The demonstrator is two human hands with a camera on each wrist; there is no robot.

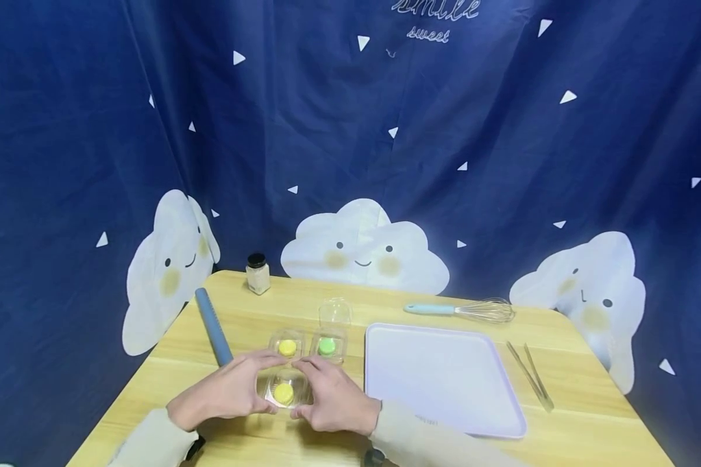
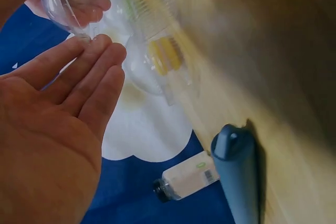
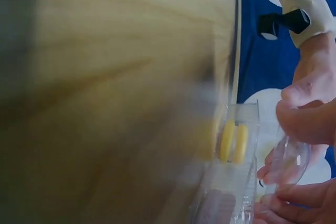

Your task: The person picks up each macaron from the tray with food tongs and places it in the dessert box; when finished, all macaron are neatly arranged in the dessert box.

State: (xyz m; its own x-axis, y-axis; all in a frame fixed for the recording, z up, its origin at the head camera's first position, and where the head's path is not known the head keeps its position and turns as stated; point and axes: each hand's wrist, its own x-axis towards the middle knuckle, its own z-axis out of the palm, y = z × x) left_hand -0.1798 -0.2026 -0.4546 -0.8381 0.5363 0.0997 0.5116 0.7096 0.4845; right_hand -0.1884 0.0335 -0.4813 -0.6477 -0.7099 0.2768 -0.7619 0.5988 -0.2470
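Observation:
Both hands are over the front clear plastic box, which has a yellow macaron (image 1: 283, 393) in it. My left hand (image 1: 236, 388) holds the left side of a clear domed lid (image 3: 292, 162), fingertips at its rim. My right hand (image 1: 334, 397) grips the lid's other side between thumb and fingers. In the right wrist view the lid is apart from the box base (image 3: 251, 116). Just behind stand two more clear boxes, one with a yellow macaron (image 1: 287, 348), one with a green macaron (image 1: 327, 346). The green one's lid (image 1: 335, 312) stands raised.
A pale lilac tray (image 1: 441, 379) lies right of the boxes, with metal tongs (image 1: 531, 376) beyond it. Behind the tray is a whisk (image 1: 461, 310) with a light blue handle. Left are a blue-grey rolled cylinder (image 1: 213, 327) and a black-capped jar (image 1: 258, 275).

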